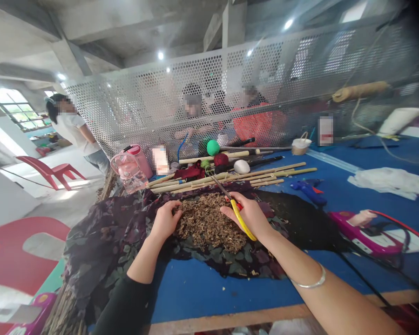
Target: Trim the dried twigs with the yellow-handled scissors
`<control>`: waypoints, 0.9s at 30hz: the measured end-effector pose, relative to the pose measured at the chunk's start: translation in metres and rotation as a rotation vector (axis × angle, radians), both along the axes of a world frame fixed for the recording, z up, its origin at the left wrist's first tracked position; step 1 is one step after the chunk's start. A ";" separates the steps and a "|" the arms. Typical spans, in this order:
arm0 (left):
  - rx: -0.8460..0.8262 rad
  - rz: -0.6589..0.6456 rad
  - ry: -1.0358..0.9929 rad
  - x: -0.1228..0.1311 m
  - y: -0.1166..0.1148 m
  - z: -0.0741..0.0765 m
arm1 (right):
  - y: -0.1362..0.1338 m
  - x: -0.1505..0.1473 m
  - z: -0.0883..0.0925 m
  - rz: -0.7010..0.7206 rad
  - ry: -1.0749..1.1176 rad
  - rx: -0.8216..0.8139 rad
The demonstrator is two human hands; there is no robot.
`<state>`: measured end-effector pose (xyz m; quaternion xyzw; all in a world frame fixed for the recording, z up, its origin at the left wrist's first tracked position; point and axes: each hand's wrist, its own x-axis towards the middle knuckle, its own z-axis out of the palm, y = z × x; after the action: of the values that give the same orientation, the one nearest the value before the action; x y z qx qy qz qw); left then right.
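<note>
A heap of dry brown plant bits lies on a dark floral cloth spread over the blue table. My left hand rests on the heap's left edge with its fingers curled into the bits. My right hand sits at the heap's right side, closed on yellow-handled scissors; the blades point away toward the bamboo sticks.
Beyond the cloth lie bamboo sticks, a green ball, a white ball, a pink water jug and a blue glue gun. A pink iron with a cord sits right. People sit behind a perforated screen; red chairs stand left.
</note>
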<state>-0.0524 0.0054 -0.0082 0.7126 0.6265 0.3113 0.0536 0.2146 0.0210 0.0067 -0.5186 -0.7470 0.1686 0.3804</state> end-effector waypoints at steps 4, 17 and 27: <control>-0.120 -0.086 0.133 -0.001 -0.007 0.008 | -0.001 0.000 0.002 0.006 -0.005 0.019; -0.290 -0.105 0.428 0.048 0.020 0.022 | -0.002 -0.001 0.004 0.020 -0.019 0.024; -0.137 -0.052 0.161 0.031 0.000 0.000 | -0.004 -0.002 0.006 0.059 -0.024 -0.004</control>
<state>-0.0216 0.0052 -0.0079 0.7459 0.6299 0.2080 0.0597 0.2127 0.0165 0.0128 -0.4990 -0.7660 0.1750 0.3655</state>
